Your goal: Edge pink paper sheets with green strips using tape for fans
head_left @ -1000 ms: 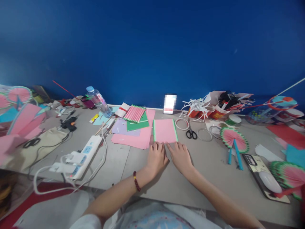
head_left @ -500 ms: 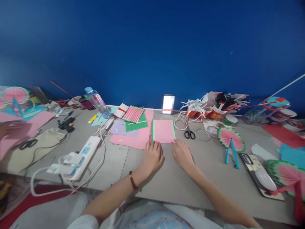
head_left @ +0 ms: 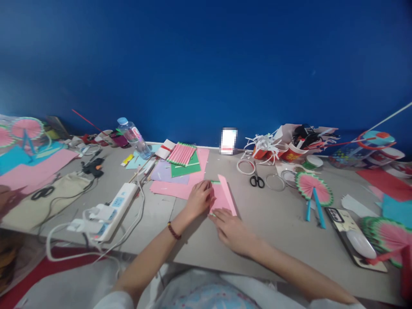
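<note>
A pink sheet of paper [head_left: 220, 197] with green edging lies in front of me on the table, turned at a slant. Its right side stands raised as a pale pink flap. My left hand [head_left: 200, 199] is at the paper's left edge, fingers curled closed on it and covering that side. Across the near edge rests my right hand [head_left: 232, 229], its fingers stretched out to the left on the paper. Just beyond are a pleated pink paper [head_left: 182, 154] with green edges and a green sheet [head_left: 185, 170]. Black-handled scissors [head_left: 257, 181] lie to the right.
At left are a power strip [head_left: 117, 210] with cables, a water bottle [head_left: 137, 139] and a glue gun [head_left: 93, 167]. A finished paper fan [head_left: 313, 189], a phone [head_left: 336, 216] and a mouse [head_left: 359, 243] lie right. Another person's hand [head_left: 4, 196] shows far left.
The pink sheet has come nearer and turned, and its right side is now raised. My right hand has moved nearer and left onto its near edge; my left hand has curled at its left edge.
</note>
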Tool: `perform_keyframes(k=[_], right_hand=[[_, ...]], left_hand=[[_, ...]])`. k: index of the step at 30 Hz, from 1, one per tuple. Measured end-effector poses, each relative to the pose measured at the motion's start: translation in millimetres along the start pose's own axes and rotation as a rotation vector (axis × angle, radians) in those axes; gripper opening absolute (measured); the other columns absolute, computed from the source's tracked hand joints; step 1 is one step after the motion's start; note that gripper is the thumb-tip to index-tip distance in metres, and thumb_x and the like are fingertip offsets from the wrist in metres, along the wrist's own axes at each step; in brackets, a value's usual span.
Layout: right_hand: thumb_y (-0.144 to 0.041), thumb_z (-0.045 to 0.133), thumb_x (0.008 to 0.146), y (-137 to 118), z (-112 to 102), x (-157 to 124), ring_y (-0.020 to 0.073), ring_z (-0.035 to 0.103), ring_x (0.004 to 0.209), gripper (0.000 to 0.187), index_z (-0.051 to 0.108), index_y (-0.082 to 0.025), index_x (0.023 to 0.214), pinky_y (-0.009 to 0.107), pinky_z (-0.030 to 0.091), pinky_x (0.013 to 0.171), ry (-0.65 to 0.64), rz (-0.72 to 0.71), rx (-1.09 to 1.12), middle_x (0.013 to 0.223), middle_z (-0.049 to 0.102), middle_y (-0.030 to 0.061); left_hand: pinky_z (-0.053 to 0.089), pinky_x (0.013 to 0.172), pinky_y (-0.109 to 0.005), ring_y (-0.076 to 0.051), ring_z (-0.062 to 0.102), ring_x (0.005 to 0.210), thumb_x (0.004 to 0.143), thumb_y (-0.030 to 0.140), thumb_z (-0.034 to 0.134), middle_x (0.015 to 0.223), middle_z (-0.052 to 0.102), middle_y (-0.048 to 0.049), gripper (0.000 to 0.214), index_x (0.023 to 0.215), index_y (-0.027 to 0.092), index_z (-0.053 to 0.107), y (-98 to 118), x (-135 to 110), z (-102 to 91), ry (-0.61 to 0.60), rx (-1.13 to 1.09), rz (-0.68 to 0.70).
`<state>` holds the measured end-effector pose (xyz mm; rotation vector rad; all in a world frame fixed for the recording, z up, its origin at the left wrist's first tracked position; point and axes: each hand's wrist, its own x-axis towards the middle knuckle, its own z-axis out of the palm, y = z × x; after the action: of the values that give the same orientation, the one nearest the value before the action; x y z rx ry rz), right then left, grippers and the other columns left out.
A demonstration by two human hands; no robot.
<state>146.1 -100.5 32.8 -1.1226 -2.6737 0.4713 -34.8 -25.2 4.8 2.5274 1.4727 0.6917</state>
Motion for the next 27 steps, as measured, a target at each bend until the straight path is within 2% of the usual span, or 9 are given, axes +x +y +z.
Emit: perform_keyframes(k=[3,8,11,13,16,19,22,25,27], right_hand=[[-0.016,0.040,0.087,8,-13,-2,0.0194,0.054,0.114,0.045,0.049,-0.016,0.131,0.034,0.042,0.098,0.014,0.157,0.021,0.127,0.058,0.0096],[-0.022,0.042,0.090,41,-28,-7,0.0313,0.044,0.124,0.037,0.057,-0.015,0.123,0.050,0.031,0.103,0.100,0.280,-0.281,0.131,0.055,0.0140],[-0.024,0.040,0.092,55,-26,-15,0.0309,0.047,0.122,0.036,0.057,-0.016,0.123,0.045,0.039,0.095,0.031,0.310,-0.350,0.132,0.054,0.0152],[-0.025,0.040,0.092,55,-21,-23,0.0290,0.052,0.117,0.037,0.055,-0.017,0.125,0.042,0.042,0.089,-0.006,0.301,-0.355,0.131,0.055,0.0142],[-0.027,0.044,0.091,38,-15,-34,0.0272,0.057,0.108,0.034,0.058,-0.017,0.120,0.042,0.040,0.090,-0.005,0.280,-0.347,0.124,0.060,0.0138],[-0.027,0.047,0.090,14,-14,-41,0.0258,0.060,0.102,0.029,0.062,-0.016,0.112,0.040,0.039,0.092,-0.004,0.210,-0.265,0.111,0.066,0.0131],[-0.029,0.047,0.090,5,-20,-39,0.0224,0.062,0.093,0.025,0.065,-0.017,0.104,0.033,0.043,0.081,-0.046,0.154,-0.094,0.099,0.070,0.0103],[-0.029,0.038,0.094,23,-30,-24,0.0165,0.062,0.072,0.031,0.067,-0.019,0.092,0.025,0.042,0.064,-0.082,0.212,0.127,0.081,0.070,0.0048],[-0.027,0.036,0.093,46,-34,-9,0.0144,0.060,0.068,0.031,0.066,-0.019,0.095,0.023,0.041,0.062,-0.021,0.255,0.245,0.081,0.069,0.0037]], left_hand=[[0.042,0.094,-0.042,-0.026,0.047,0.114,0.078,0.031,0.066,0.120,0.053,-0.0101,0.024,0.100,0.021,0.064,-6,2,-3.9,-0.027,-0.054,0.005],[0.042,0.094,-0.041,-0.024,0.049,0.112,0.082,0.027,0.061,0.118,0.054,-0.0100,0.022,0.103,0.020,0.061,-3,4,-6.1,-0.056,-0.110,0.028],[0.041,0.096,-0.041,-0.024,0.048,0.114,0.084,0.025,0.059,0.119,0.054,-0.0088,0.023,0.106,0.022,0.061,-3,7,-5.2,-0.086,-0.111,0.045],[0.040,0.098,-0.040,-0.024,0.046,0.115,0.085,0.023,0.056,0.120,0.053,-0.0081,0.024,0.109,0.023,0.061,-5,9,-4.5,-0.115,-0.108,0.054],[0.039,0.098,-0.040,-0.023,0.045,0.115,0.088,0.017,0.048,0.119,0.052,-0.0082,0.030,0.114,0.025,0.061,-10,15,-4.2,-0.171,-0.087,0.062],[0.039,0.097,-0.038,-0.021,0.046,0.111,0.092,0.018,0.042,0.115,0.052,-0.0070,0.033,0.116,0.029,0.062,-13,23,-5.9,-0.232,-0.077,0.107],[0.040,0.094,-0.035,-0.020,0.047,0.107,0.095,0.024,0.038,0.113,0.052,-0.0059,0.033,0.115,0.033,0.063,-14,33,-8.3,-0.301,-0.077,0.213],[0.040,0.092,-0.033,-0.020,0.047,0.107,0.095,0.027,0.039,0.114,0.053,-0.0055,0.032,0.115,0.034,0.063,-15,40,-8.1,-0.333,-0.082,0.300],[0.040,0.092,-0.031,-0.019,0.047,0.108,0.094,0.025,0.043,0.115,0.054,-0.0046,0.030,0.113,0.036,0.063,-14,43,-6.2,-0.327,-0.106,0.321]])
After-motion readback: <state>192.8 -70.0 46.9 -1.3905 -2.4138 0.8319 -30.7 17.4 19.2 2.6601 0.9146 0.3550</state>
